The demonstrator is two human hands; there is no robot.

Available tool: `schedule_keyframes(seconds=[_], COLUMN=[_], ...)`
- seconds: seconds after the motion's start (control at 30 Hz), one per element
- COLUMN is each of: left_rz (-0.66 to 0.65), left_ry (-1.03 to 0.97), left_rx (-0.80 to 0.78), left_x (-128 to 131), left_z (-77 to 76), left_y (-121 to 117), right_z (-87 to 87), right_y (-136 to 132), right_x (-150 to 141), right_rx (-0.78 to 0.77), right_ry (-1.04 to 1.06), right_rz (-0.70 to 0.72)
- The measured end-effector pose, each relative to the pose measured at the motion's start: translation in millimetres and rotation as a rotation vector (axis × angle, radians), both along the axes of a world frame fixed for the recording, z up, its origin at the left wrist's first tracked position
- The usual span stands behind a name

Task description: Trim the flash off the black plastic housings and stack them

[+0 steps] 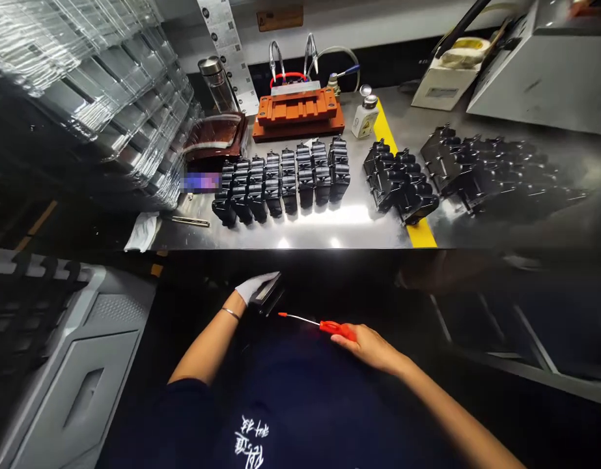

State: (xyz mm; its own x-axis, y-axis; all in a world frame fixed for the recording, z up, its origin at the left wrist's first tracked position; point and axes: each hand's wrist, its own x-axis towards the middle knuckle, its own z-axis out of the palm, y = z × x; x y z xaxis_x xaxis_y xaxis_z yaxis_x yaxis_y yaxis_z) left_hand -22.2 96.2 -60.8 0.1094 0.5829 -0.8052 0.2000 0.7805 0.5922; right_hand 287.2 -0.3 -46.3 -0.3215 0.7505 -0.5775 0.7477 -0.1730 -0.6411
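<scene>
My left hand, in a white glove, grips a black plastic part below the bench's front edge. Its far side is hidden by the angle and the dark background. My bare right hand is closed round the handle of a red air blow gun. The gun's thin metal nozzle points left, its red tip close to the black part but apart from it. On the bench beyond my hands stands a row of several similar black parts, with another black cluster to its right.
An orange fixture stands behind the row, beside a white pump bottle. Stacked clear plastic trays rise at the left, near a glass flask. Tweezers lie by the front edge. A grey crate is lower left.
</scene>
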Motion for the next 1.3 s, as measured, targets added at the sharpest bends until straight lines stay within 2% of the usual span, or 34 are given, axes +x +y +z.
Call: schedule_keyframes(seconds=[0.13, 0.23, 0.4, 0.57, 0.73, 0.93, 1.03, 1.13, 1.3], left_rz=[-0.022, -0.071, -0.140, -0.095, -0.105, -0.180, -0.212, -0.250, -0.372], left_ry=[-0.126, -0.170, -0.103, 0.140, 0.320, 0.393, 0.414, 0.423, 0.311], left_rx=[-0.080, -0.088, -0.045, 0.140, 0.257, 0.297, 0.300, 0.289, 0.319], left_x=[1.0, 4.5, 6.9, 10.0, 26.8, 42.1, 42.7, 40.3, 37.6], left_z=[-2.7, 0.5, 3.8, -1.2, -11.0, -26.2, -28.6, -21.8, 6.9], left_y=[9.6, 13.6, 18.9, 26.6, 26.9, 24.7, 25.5, 24.8, 15.7], right_z=[-3.8, -7.6, -11.0, -3.4, 3.9, 2.6, 2.2, 0.7, -3.0], right_y=[-5.0, -7.8, -10.8, -15.9, -17.8, -19.2, -19.6, -16.6, -3.9], right_x=[1.4, 2.8, 10.6, 12.0, -3.3, -23.4, -26.9, -24.4, -10.0], right_rx=[0.016, 0.009, 0.011, -0.065, -0.033, 0.010, 0.004, -0.006, -0.011], right_ry=[-0.074, -0.056, -0.159, 0.091, -0.082, -0.223, -0.247, -0.247, -0.310], right_rz=[-0.143, -0.151, -0.284, -0.094, -0.027, 0.028, 0.048, 0.025, -0.150])
